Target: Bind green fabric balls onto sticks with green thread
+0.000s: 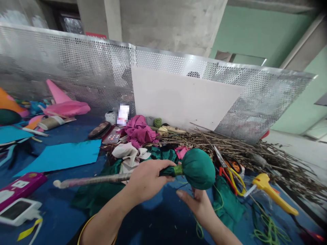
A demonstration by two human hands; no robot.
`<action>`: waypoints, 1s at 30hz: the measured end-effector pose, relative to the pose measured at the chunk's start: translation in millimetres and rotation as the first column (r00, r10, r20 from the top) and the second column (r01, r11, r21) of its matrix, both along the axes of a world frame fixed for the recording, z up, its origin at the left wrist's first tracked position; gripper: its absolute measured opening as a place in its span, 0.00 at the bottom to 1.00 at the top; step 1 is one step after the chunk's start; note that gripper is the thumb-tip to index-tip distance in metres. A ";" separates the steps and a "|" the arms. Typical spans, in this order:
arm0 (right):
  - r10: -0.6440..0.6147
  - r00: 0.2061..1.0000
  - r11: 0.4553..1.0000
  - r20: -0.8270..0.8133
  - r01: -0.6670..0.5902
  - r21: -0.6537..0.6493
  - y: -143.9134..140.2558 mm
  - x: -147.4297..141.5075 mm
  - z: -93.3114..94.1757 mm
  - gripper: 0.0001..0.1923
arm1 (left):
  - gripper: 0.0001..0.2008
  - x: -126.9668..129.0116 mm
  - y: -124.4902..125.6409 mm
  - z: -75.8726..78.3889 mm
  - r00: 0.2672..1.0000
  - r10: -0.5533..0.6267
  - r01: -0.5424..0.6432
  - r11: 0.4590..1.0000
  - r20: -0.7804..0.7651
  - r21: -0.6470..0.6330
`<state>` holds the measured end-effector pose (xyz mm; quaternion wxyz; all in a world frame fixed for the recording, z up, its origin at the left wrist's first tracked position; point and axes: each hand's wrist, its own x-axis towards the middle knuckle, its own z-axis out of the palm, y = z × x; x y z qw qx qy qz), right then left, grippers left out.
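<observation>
My left hand [145,178] is closed round a stick [102,179] wrapped in greyish tape, gripping it just below the bound neck. A round head of dark green cloth [199,169] tops the stick, gathered at a lighter green thread binding [178,169]. Under this head is my right hand [198,204], its thumb stretched out apart from the fingers. Its fingertips are partly hidden behind the green cloth, and I cannot tell whether they press on it. Light green thread [221,200] hangs loosely near the right hand. More dark green cloth [227,200] lies to the right.
Scissors [231,177] and a yellow glue gun [276,194] lie at the right, beside dry twigs [245,153]. Behind are magenta cloth [140,131] and a phone [113,135]. Blue sheet [63,156] lies left. A perforated metal screen [102,68] bounds the back.
</observation>
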<state>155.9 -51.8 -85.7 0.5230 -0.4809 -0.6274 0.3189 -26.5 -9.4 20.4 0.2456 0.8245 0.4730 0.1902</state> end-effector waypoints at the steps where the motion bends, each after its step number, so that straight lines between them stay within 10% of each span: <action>1: 0.037 0.999 0.999 -0.016 -0.037 -0.012 0.2 -5.4 3.0 0.19 | 0.15 0.1 -0.1 -0.4 1.000 -0.002 0.002 1.000 0.009 -0.004; 6: -0.046 0.963 0.990 0.265 0.008 0.143 -11.1 -12.2 11.0 0.10 | 0.16 1.5 2.5 -6.0 0.998 0.024 -0.023 1.000 -0.054 0.011; 12: -0.242 0.917 0.823 0.318 0.021 0.567 -31.0 -11.7 24.4 0.10 | 0.14 9.2 4.8 -16.3 0.997 -0.039 0.042 0.998 -0.065 0.041; 18: 0.217 0.969 0.950 -0.115 -0.183 0.252 -27.4 -4.7 24.0 0.18 | 0.12 19.2 -0.5 -23.7 0.979 -0.156 0.166 0.984 -0.128 0.068; 30: -0.136 0.929 0.877 0.344 -0.048 0.478 -38.6 -16.6 23.2 0.10 | 0.09 35.5 -3.5 -41.2 0.947 -0.154 0.185 0.979 -0.280 0.089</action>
